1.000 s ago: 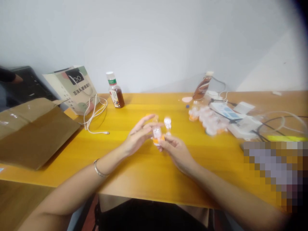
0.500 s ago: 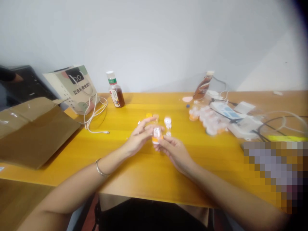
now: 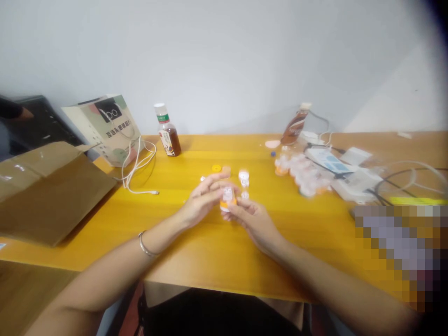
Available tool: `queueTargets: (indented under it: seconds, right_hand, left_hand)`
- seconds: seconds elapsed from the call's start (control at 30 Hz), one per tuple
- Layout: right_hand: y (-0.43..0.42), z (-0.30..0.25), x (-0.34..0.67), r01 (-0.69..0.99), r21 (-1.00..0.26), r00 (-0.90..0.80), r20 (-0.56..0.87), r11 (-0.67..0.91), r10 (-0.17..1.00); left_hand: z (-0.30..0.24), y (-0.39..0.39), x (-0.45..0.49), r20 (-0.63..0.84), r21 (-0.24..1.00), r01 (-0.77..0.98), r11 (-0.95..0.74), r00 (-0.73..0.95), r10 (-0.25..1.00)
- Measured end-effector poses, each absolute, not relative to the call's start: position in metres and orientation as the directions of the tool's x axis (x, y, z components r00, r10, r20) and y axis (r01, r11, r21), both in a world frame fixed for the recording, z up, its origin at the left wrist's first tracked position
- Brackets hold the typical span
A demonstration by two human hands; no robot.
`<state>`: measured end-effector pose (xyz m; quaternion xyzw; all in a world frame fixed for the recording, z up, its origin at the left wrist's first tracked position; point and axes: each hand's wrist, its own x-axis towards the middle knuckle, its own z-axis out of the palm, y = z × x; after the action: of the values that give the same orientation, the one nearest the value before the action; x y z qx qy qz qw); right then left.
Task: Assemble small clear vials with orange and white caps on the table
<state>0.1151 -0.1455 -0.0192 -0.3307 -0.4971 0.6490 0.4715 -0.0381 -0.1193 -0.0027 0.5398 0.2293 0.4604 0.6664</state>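
Between my hands is a small clear container (image 3: 228, 195) with an orange band and a white end, blurred by motion. My right hand (image 3: 257, 221) pinches its orange and white lower part between thumb and fingers. The thumb and fingers of my left hand (image 3: 201, 200) close round its upper part from the left. Just beyond the fingers stands a small clear and white piece (image 3: 244, 177). A yellow round piece (image 3: 216, 168) and a small tan piece (image 3: 227, 171) lie behind my left fingertips.
A brown paper bag (image 3: 52, 191), a printed carrier bag (image 3: 117, 130) and a white cable (image 3: 135, 179) lie left. Two drink bottles (image 3: 170, 137) (image 3: 296, 126) stand along the back. At right are several small clear containers (image 3: 310, 175), a white power strip (image 3: 353, 186) and cables. Far left, another person's hand (image 3: 26, 113) shows.
The container has tilted and shifted slightly left and down between my hands. My left fingers have moved a little over its top. The other things stay where they were.
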Motion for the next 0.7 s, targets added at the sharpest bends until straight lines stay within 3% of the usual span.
queueTargets:
  seconds: [0.1,0.2,0.3,0.47,0.7]
  right_hand:
    - [-0.1455,-0.0179,0.1150,-0.242,-0.970,-0.324,0.060,-0.021,0.944]
    - [-0.1451,-0.0165,0.1155,-0.196,-0.981,-0.315,0.076,0.013,0.946]
    - [-0.1455,-0.0163,0.1162,-0.165,-0.985,-0.302,0.090,0.041,0.949]
    - [-0.1451,-0.0196,0.1159,-0.154,-0.985,-0.303,0.120,0.076,0.945]
    - [-0.1412,-0.0256,0.1142,-0.203,-0.979,-0.333,0.082,0.014,0.940]
  left_hand:
    - [-0.0043,-0.1166,-0.0387,0.174,0.926,-0.378,0.021,0.476,0.862]
    - [-0.0083,-0.1142,-0.0380,0.206,0.965,-0.227,-0.133,0.336,0.919]
    - [-0.0097,-0.1151,-0.0372,0.196,0.980,-0.098,-0.171,0.378,0.905]
    - [-0.0075,-0.1201,-0.0361,0.274,0.962,-0.131,-0.241,0.407,0.871]
    - [-0.0105,-0.1223,-0.0309,0.251,0.964,-0.162,-0.209,0.304,0.919]
